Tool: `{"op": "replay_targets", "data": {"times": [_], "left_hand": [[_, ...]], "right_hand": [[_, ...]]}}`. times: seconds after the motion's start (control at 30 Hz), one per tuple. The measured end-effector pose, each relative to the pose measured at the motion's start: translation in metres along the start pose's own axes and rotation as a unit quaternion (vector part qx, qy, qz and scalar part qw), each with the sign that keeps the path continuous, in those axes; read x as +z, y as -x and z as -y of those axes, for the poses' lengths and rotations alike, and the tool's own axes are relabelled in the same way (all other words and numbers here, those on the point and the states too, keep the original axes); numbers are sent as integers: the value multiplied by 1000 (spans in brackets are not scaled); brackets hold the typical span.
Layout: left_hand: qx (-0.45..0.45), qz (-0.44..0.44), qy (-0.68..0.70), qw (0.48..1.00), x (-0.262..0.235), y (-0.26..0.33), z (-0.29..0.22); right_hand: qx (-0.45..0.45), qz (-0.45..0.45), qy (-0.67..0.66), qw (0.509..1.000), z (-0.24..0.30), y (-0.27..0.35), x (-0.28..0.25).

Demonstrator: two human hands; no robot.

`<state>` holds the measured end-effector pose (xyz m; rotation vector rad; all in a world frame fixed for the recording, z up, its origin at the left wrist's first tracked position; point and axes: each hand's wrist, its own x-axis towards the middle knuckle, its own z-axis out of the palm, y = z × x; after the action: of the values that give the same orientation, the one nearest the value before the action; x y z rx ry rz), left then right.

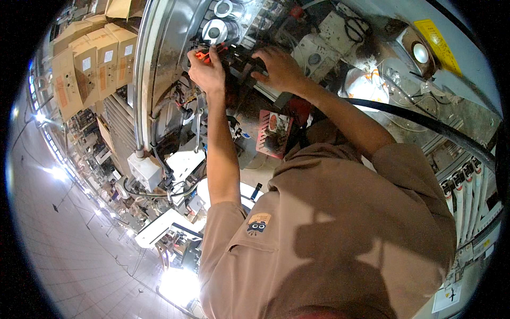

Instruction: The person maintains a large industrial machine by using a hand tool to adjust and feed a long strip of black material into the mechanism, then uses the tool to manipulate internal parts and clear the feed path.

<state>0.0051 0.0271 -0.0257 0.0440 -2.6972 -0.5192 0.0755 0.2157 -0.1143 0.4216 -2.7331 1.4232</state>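
At the top of the head view my left hand (207, 73) is closed on an orange-red and black tool (222, 49); its exact kind is hard to make out. Beside and beyond it are round metal cylinders (214, 32). A dark machine part (238, 63) lies between my two hands. My right hand (280, 69) is to the right of that part, thumb and fingers apart with a gap between them; whether the fingertips touch the part cannot be seen clearly.
A pink-red toothed card (273, 133) is below my hands. Black scissors (355, 29) lie on the greasy bench at the back right, with a white bag (366, 85) nearer. A thick black hose (425, 119) crosses the right side. Cardboard boxes (95, 64) stand left beyond the metal frame (144, 80).
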Motion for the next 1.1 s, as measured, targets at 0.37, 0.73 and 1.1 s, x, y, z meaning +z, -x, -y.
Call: {"op": "replay_targets", "data": {"times": [0.37, 0.73, 1.1], "left_hand": [[8, -8, 0, 1000, 8, 0, 18], [-49, -142, 223, 963, -41, -9, -32], [-258, -69, 489, 830, -104, 168, -63]], "right_hand": [[4, -7, -9, 1000, 1, 4, 0], [-45, -82, -45, 995, 1, 2, 2], [193, -52, -517, 832, 89, 57, -35]]}}
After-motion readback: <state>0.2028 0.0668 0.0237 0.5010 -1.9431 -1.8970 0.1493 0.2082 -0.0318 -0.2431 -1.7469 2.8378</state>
